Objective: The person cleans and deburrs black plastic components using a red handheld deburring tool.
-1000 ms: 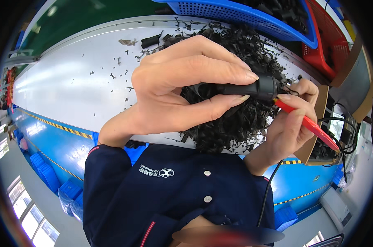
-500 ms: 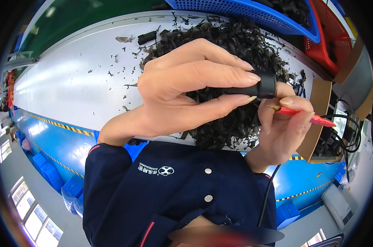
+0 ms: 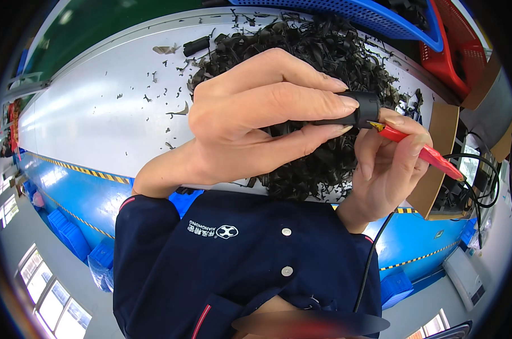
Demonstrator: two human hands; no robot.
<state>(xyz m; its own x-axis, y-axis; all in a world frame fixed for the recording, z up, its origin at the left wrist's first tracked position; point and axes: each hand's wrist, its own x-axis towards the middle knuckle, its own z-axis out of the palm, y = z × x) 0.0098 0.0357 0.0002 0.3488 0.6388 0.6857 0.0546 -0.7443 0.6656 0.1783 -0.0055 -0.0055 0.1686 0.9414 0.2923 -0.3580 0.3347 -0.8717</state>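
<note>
A black plastic tubular part (image 3: 369, 107) is pinched between the thumb and fingers of my left hand (image 3: 239, 121), above the dark heap. My right hand (image 3: 388, 172) grips a slim red-handled tool (image 3: 428, 155) with a short, pointed, yellowish tip. That tip meets the lower rim of the part near its right end; whether it cuts in I cannot tell. My right index finger lies at the part's right end. The left palm side and the part's left end are mostly hidden by my fingers.
A heap of black plastic scraps (image 3: 301, 51) covers the white table (image 3: 97, 118). Another black part (image 3: 196, 46) lies at its left. Behind are a blue basket (image 3: 346, 17) and a red basket (image 3: 445, 68). A cardboard box (image 3: 436, 169) and black cable (image 3: 496, 189) are at right.
The red-handled tool has moved up, its tip going from just below the black part to its lower rim. The tool now slants more steeply. My left hand keeps its hold.
</note>
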